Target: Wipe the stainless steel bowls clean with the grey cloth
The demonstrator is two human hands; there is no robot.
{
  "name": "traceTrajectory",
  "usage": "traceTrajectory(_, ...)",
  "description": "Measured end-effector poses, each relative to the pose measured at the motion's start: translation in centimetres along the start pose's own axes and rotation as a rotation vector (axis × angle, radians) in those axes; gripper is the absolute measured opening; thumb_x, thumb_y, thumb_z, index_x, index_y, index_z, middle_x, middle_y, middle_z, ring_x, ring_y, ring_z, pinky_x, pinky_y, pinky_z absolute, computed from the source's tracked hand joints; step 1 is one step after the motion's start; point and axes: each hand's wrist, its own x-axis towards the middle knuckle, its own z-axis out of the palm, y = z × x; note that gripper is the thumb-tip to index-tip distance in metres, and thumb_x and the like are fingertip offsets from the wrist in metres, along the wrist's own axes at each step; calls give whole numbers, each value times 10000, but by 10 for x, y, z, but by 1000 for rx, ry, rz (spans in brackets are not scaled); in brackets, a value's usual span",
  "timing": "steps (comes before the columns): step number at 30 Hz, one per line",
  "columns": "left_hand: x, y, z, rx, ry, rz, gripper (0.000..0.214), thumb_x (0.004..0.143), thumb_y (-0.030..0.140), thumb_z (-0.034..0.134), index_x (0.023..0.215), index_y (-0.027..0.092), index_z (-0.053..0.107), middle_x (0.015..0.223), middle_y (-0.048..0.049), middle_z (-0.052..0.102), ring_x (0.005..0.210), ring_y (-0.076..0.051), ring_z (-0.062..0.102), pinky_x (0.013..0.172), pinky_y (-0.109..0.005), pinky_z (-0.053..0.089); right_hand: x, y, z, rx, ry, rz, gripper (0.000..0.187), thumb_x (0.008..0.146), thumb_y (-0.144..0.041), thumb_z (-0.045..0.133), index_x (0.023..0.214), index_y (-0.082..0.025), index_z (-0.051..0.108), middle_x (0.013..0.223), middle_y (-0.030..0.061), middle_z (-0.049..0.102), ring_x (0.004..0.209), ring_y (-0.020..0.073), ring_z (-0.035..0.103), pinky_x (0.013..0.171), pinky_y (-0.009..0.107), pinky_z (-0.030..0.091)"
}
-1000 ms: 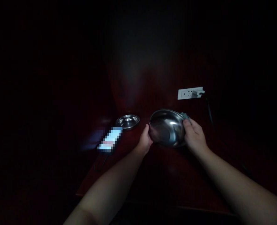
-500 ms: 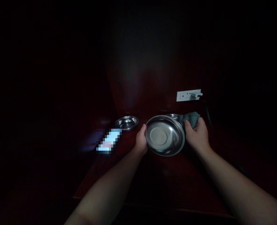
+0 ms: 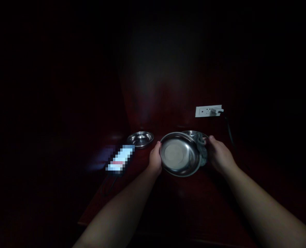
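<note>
A shiny steel bowl [image 3: 180,155] is held tilted toward me above a dark red table [image 3: 168,196]. My left hand [image 3: 155,159] grips the bowl's left rim, fingers curled round it. My right hand [image 3: 219,155] is closed on a grey-green cloth [image 3: 201,144] pressed against the bowl's right rim. Behind the held bowl the rim of another steel bowl [image 3: 191,132] shows.
A smaller steel bowl [image 3: 140,138] stands on the table to the left. A lit phone [image 3: 119,159] lies beside it with a cable hanging off the edge. A white wall socket [image 3: 208,111] holds a charger with a dark cord. Surroundings are very dark.
The bowl turned from facing right to facing me, then sank slightly. The cloth moved from behind the bowl onto its right rim with my right hand.
</note>
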Motion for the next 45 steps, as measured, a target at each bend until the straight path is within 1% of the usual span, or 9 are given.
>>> traceTrajectory(5,-2,5,2,81,22,77,365,654,475,674,757,125,656,754,-40,648,688,-134,577,677,-253,429,-1,-5,-4,-50,-131,165,296,672,-459,652,689,-184,543,557,-38,525,458,93,467,445,223,355)
traceTrajectory(12,0,5,1,59,31,123,351,664,463,670,768,129,654,723,-29,641,675,-133,574,657,-246,429,-3,-5,-5,11,-165,214,315,648,-411,699,824,-198,547,717,-22,598,597,115,568,549,237,444)
traceTrajectory(18,-1,4,2,-35,30,56,341,694,441,651,829,129,669,795,-54,676,744,-162,615,723,-276,459,-4,3,-2,143,-270,278,347,709,-444,654,953,-197,643,869,30,689,788,171,637,751,300,485)
traceTrajectory(22,-2,4,2,-61,4,-33,341,713,448,627,821,127,668,836,-71,686,799,-183,634,798,-308,465,-6,4,-4,253,-308,302,356,724,-397,655,1020,-200,642,865,40,699,743,166,643,708,296,498)
traceTrajectory(26,-1,4,2,-94,-31,-89,363,728,464,600,857,132,665,871,-80,687,869,-208,634,838,-328,467,-10,-3,-14,377,-484,413,369,711,-295,671,1064,-199,623,892,57,695,742,169,653,715,303,512)
traceTrajectory(33,-3,6,5,-134,-70,-116,371,749,465,572,868,129,671,937,-90,685,916,-213,630,870,-328,468,-14,-7,-21,321,-674,374,447,608,-188,746,1030,-180,599,802,22,686,656,122,631,635,245,501)
traceTrajectory(37,-4,7,7,-122,-66,-118,357,769,461,547,859,138,671,941,-83,685,917,-198,629,864,-310,467,-12,-5,-8,261,-569,286,375,620,-246,748,955,-160,602,851,44,692,705,146,640,692,287,503)
traceTrajectory(41,-3,7,8,-113,-20,-118,338,776,452,541,838,141,661,903,-77,686,899,-195,629,851,-310,466,-8,2,5,301,-339,251,308,708,-410,666,886,-164,614,757,30,688,671,160,638,665,302,490)
traceTrajectory(45,-3,6,8,-88,9,-102,329,767,440,558,831,134,659,885,-79,687,884,-195,629,846,-310,464,-7,3,14,367,-115,251,294,695,-420,673,895,-210,621,759,3,689,691,158,635,661,289,481)
